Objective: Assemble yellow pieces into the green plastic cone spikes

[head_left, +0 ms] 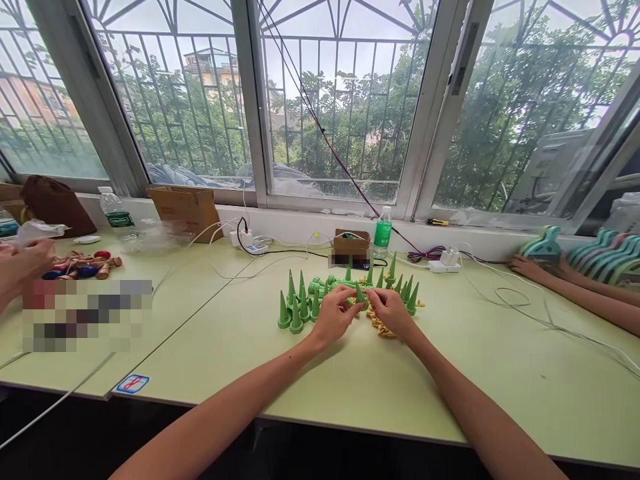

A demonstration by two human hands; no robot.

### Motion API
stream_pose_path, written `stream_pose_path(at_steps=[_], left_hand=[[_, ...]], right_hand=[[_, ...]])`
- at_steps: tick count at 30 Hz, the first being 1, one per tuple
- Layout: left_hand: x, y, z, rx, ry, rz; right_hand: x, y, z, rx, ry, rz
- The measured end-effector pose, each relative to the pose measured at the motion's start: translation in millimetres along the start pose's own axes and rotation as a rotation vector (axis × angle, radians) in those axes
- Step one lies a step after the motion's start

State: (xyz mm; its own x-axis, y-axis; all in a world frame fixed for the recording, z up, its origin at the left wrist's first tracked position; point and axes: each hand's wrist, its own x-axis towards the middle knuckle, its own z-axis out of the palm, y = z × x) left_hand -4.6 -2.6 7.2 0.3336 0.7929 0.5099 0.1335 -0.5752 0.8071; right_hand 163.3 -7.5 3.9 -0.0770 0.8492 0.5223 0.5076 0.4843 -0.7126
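Note:
Between the thumb and fingers of my left hand a green plastic cone-shaped spike is held, its tip pointing up. My right hand is pinched close beside the spike; whatever its fingertips hold is too small to make out. Several more green cone spikes stand upright to the left of my hands, and others stand to the right and behind. Some green pieces lie on their sides behind my left hand. Small yellow pieces are piled under and beside my right hand.
Behind the spikes are a small cardboard box and a green-labelled bottle. Cables and power strips run along the wall. At the left, a person's hands are near wooden toys; another person's hands touch hangers at the right.

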Motion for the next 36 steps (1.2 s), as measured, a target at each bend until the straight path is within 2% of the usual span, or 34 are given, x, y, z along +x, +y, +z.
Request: stream_pose_path(at_steps=[6, 11, 15, 21, 30, 36], left_hand=[[1, -3, 3.4, 0.064, 0.082, -0.015], [3, -1, 3.3, -0.017, 0.176, -0.100], [5, 1, 1.6, -0.136, 0.098, -0.226], [3, 7, 1.7, -0.236, -0.024, -0.333], [2, 9, -0.2, -0.257, -0.116, -0.321], [0, 10, -2.2, -0.091, -0.109, -0.156]], right_hand=[[0, 1, 4, -0.029, 0.040, -0.011], [-1, -1, 2, -0.032, 0.097, -0.019], [-2, -5, -1, -0.028, 0.094, -0.054], [-4, -10, -1, -0.002, -0.002, -0.059], [-4, -3, -2, -0.025, -0.006, -0.059], [-4, -1, -3, -0.039, -0.007, -0.051]])
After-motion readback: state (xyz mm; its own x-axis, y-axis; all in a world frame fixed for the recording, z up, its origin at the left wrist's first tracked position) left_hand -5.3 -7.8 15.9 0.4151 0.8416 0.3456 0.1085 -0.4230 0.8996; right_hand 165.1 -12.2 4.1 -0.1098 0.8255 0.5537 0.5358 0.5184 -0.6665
